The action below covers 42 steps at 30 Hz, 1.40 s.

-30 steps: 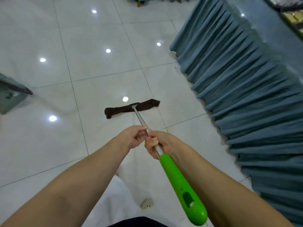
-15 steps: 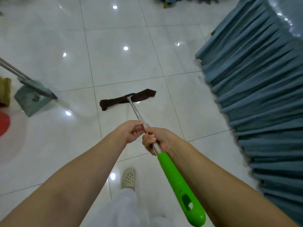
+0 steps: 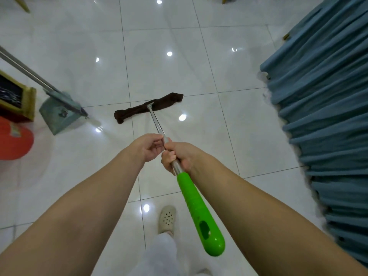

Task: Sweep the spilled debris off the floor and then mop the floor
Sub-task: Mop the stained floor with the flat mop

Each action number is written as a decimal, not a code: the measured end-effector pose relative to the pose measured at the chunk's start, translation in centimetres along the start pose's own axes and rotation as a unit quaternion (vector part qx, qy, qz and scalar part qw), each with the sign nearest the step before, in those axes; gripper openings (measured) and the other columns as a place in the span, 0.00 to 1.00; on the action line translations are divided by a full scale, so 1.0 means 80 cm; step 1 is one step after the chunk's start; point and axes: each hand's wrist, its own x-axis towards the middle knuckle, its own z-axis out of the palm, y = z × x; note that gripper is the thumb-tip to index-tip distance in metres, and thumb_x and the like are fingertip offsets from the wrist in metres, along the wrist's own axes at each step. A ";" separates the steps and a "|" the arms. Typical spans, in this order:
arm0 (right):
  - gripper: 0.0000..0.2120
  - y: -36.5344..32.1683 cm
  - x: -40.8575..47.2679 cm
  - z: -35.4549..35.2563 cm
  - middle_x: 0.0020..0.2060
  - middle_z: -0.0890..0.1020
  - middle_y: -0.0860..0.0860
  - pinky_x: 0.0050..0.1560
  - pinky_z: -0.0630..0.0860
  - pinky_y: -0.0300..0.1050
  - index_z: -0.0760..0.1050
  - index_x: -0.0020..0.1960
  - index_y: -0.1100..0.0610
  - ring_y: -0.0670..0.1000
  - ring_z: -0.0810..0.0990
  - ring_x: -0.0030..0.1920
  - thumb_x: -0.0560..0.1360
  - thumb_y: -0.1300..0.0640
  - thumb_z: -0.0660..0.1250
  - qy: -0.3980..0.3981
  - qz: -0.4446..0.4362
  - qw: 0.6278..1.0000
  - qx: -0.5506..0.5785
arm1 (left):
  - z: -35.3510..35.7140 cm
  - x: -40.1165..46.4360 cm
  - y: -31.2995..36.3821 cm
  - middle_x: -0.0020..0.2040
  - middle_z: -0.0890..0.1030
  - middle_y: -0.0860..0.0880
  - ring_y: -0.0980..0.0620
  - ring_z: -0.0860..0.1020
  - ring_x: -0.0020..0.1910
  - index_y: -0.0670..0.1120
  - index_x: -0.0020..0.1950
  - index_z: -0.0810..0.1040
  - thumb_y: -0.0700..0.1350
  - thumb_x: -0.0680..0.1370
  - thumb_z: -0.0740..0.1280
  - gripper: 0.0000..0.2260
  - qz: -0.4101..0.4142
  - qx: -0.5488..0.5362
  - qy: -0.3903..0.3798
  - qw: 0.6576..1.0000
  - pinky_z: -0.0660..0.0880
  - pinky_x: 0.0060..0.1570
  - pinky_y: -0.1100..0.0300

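I hold a mop with a silver pole (image 3: 156, 121) and a bright green handle end (image 3: 199, 212). Its dark brown cloth head (image 3: 135, 110) lies flat on the glossy white tiled floor (image 3: 163, 72), ahead of me at mid-frame. My right hand (image 3: 179, 156) grips the pole just above the green part. My left hand (image 3: 148, 146) pinches the pole a little further down, its fingers curled beside my right hand. No loose debris shows on the tiles.
A grey-green dustpan (image 3: 59, 116) with a long metal handle stands at the left, beside a yellow-edged box (image 3: 18, 98) and a red round object (image 3: 14, 140). A pleated blue table skirt (image 3: 322, 116) fills the right side. My foot in a beige clog (image 3: 167, 218) steps forward.
The view has swung left: the dustpan, box and red object have come into sight and the blue skirt has slid right. My foot stepped forward. Both hands kept their grip on the mop.
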 end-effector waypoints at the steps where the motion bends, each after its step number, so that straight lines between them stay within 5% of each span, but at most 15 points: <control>1: 0.11 0.002 0.004 0.000 0.16 0.68 0.51 0.13 0.59 0.29 0.67 0.39 0.57 0.43 0.61 0.13 0.80 0.63 0.56 -0.003 0.003 1.000 -0.003 | -0.005 0.003 0.000 0.21 0.77 0.44 0.53 0.78 0.20 0.37 0.36 0.71 0.35 0.81 0.56 0.13 0.000 -0.007 0.005 1.000 0.75 0.22 0.67; 5: 0.12 0.017 0.012 -0.007 0.15 0.68 0.50 0.13 0.59 0.28 0.68 0.41 0.52 0.43 0.61 0.13 0.80 0.64 0.55 -0.001 0.005 1.000 -0.004 | -0.018 0.006 -0.013 0.28 0.75 0.43 0.52 0.78 0.28 0.37 0.38 0.71 0.34 0.80 0.58 0.10 -0.001 -0.015 0.027 1.000 0.77 0.23 0.65; 8: 0.14 0.032 0.005 -0.017 0.15 0.68 0.50 0.14 0.60 0.28 0.69 0.42 0.48 0.44 0.61 0.13 0.80 0.65 0.54 0.012 -0.001 1.000 -0.009 | -0.021 -0.002 -0.029 0.34 0.75 0.41 0.51 0.81 0.24 0.37 0.39 0.71 0.31 0.79 0.57 0.09 -0.005 -0.013 0.019 1.000 0.78 0.25 0.64; 16: 0.12 0.084 -0.049 -0.068 0.15 0.69 0.52 0.15 0.60 0.27 0.70 0.47 0.48 0.44 0.62 0.12 0.81 0.64 0.55 0.019 -0.024 0.999 0.019 | -0.007 -0.050 -0.104 0.23 0.78 0.43 0.52 0.79 0.20 0.36 0.39 0.71 0.34 0.80 0.58 0.11 -0.007 0.022 0.022 0.999 0.76 0.21 0.65; 22: 0.08 0.151 -0.107 -0.149 0.16 0.70 0.52 0.14 0.60 0.27 0.69 0.50 0.51 0.44 0.62 0.12 0.81 0.63 0.57 0.007 -0.027 0.999 0.035 | 0.013 -0.095 -0.210 0.24 0.80 0.42 0.52 0.79 0.21 0.35 0.39 0.73 0.33 0.80 0.58 0.10 -0.008 0.037 0.014 0.999 0.76 0.21 0.64; 26: 0.07 0.203 -0.151 -0.217 0.17 0.69 0.52 0.14 0.61 0.28 0.68 0.48 0.52 0.44 0.62 0.13 0.81 0.63 0.57 0.005 -0.026 0.999 0.037 | 0.029 -0.122 -0.299 0.35 0.80 0.40 0.50 0.81 0.27 0.34 0.42 0.74 0.34 0.80 0.59 0.08 -0.020 0.019 -0.001 1.000 0.79 0.25 0.62; 34: 0.11 0.298 -0.235 -0.344 0.28 0.69 0.54 0.15 0.61 0.27 0.66 0.53 0.48 0.45 0.63 0.13 0.81 0.64 0.57 0.056 -0.066 0.991 0.105 | 0.085 -0.189 -0.452 0.24 0.79 0.38 0.49 0.77 0.17 0.32 0.41 0.71 0.33 0.81 0.54 0.11 -0.075 0.028 -0.051 0.995 0.71 0.15 0.65; 42: 0.17 0.365 -0.300 -0.411 0.17 0.69 0.54 0.13 0.61 0.27 0.66 0.34 0.58 0.45 0.62 0.11 0.82 0.64 0.54 0.078 -0.108 0.981 0.139 | 0.125 -0.235 -0.554 0.31 0.79 0.39 0.49 0.75 0.18 0.34 0.40 0.70 0.35 0.82 0.52 0.14 -0.117 0.082 -0.090 0.986 0.66 0.14 0.69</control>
